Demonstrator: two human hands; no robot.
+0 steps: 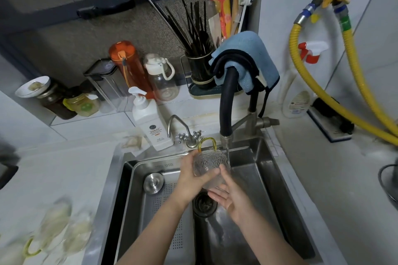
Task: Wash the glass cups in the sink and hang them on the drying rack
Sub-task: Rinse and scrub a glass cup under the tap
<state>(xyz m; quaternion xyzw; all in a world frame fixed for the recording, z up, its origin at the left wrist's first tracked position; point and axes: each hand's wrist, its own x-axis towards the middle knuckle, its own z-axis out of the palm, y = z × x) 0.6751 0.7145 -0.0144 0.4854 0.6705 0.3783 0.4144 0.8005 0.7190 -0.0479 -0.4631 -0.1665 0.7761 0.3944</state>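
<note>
Glass cup (210, 168) over sink (269, 178), beside running tap (226, 137). Left hand (191, 178) grips cup's left side, thumb curled across front, amber handle up (textured glass). Right hand (231, 197) below cup's lower right, fingers straight, touching cup, holding nothing.

over the sink (269, 170), the left hand (191, 180) grips a textured glass cup (210, 168) with an amber handle, just beside the faucet's (225, 114) water stream. the right hand (232, 198) touches the cup's underside, fingers straight. blurred cups (58, 228) lie left of the sink.
</note>
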